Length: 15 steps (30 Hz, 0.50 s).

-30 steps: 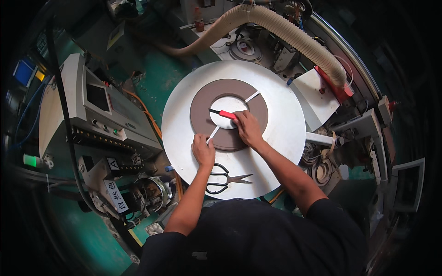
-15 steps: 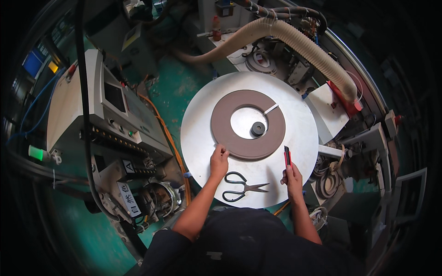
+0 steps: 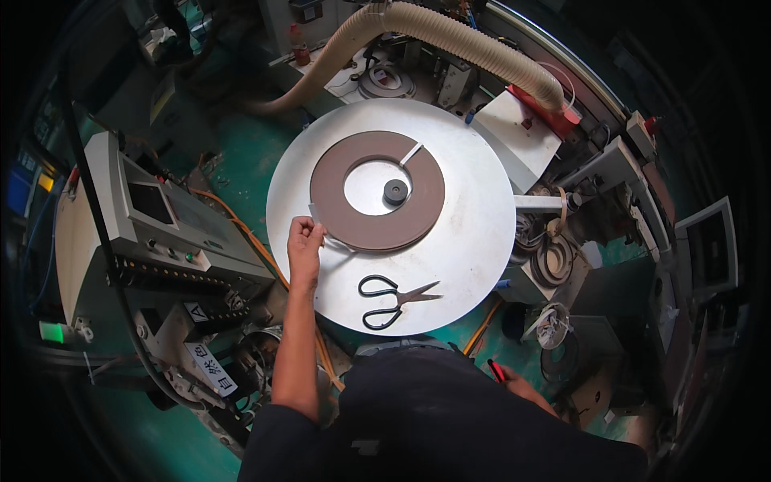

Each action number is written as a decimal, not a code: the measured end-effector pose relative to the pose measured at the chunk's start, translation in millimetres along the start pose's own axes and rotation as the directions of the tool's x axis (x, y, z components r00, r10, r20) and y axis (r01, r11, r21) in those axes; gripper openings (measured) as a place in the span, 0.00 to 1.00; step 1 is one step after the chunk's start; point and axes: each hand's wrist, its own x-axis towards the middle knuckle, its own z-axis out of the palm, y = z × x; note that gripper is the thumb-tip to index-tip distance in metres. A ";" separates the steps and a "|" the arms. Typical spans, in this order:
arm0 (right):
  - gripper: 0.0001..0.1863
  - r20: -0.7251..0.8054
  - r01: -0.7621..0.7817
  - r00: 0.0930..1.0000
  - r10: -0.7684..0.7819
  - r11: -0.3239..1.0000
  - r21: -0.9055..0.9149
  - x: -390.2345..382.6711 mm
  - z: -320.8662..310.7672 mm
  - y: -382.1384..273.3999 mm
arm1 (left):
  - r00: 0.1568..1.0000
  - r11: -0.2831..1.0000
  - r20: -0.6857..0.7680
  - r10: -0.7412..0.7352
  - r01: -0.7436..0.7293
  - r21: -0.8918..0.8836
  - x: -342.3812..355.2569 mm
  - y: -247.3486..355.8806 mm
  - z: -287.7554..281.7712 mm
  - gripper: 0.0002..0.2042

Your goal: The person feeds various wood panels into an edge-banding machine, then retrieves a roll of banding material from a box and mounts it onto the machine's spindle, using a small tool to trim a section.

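Observation:
A wide brown coil of flat banding lies on a round, pale metal turntable. At the coil's near left edge my left hand is closed in a pinch on a thin pale strip, which shows beside the fingertips. Low on the right, close to my body, my right hand is wrapped round a red utility knife, partly hidden by my dark shirt. Black-handled scissors lie spread on the turntable's near side. Inside the coil's hole sits a small black round knob.
A control cabinet with a screen and buttons stands at left. A ribbed beige hose arches across the back. Right of the turntable are smaller coils and a white box. Orange cables run along the green floor.
My right hand has drawn the knife down and back from the turntable to beside my body. My left hand now pinches a pale strip at the coil's edge. The whole view has shifted.

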 end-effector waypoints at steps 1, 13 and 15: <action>0.43 0.017 -0.072 0.997 0.071 0.995 0.063 -4.8 5.7 31.4 | 0.997 0.996 0.003 0.074 -0.074 0.049 6.6 40.7 2.0 0.05; 0.34 -0.002 -0.103 0.991 0.137 0.753 0.650 -20.6 36.8 135.5 | 0.947 0.827 0.123 0.296 -0.318 0.463 23.2 70.0 73.1 0.06; 0.33 -0.047 -0.057 0.991 0.129 0.693 0.719 -27.1 44.8 135.7 | 0.953 0.761 0.158 0.259 -0.302 0.574 43.5 63.1 107.4 0.06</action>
